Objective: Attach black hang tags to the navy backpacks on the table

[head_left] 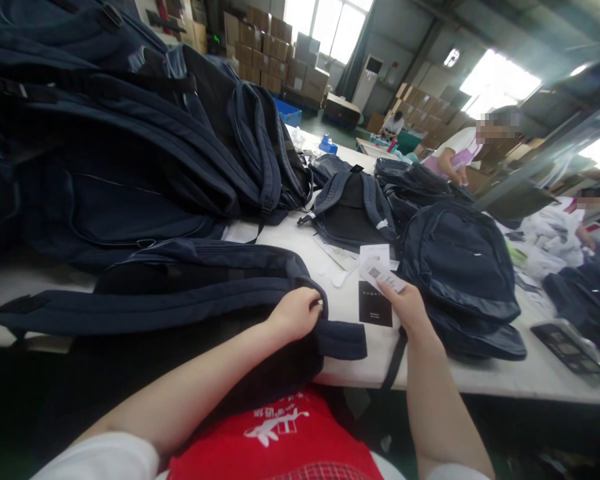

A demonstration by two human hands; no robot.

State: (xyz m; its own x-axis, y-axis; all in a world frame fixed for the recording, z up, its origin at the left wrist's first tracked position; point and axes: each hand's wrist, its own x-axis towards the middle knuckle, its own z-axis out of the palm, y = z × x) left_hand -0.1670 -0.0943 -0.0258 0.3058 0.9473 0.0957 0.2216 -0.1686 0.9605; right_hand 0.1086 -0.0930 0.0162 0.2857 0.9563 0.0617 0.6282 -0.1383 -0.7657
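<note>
A dark navy backpack (pixel 195 267) lies on its side at the table's front edge, its padded strap (pixel 155 310) running leftward. My left hand (pixel 297 312) is closed at the backpack's top end, its fingers curled round something small that is mostly hidden. Between the fingers of my right hand (pixel 405 300) is a white label (pixel 377 272) with a square printed code. Below that label, a black card (pixel 375 305) with white print lies on the white table (pixel 285 237). A white paper (pixel 375 253) shows just behind the label.
Large navy backpacks (pixel 130 133) are heaped on the left. More stand ahead and right, including one backpack (pixel 460 267) beside my right hand. A dark tray-like object (pixel 570 347) is at the right edge. Two people (pixel 455 160) (pixel 570 220) are at the right; stacked cartons (pixel 265 50) stand behind.
</note>
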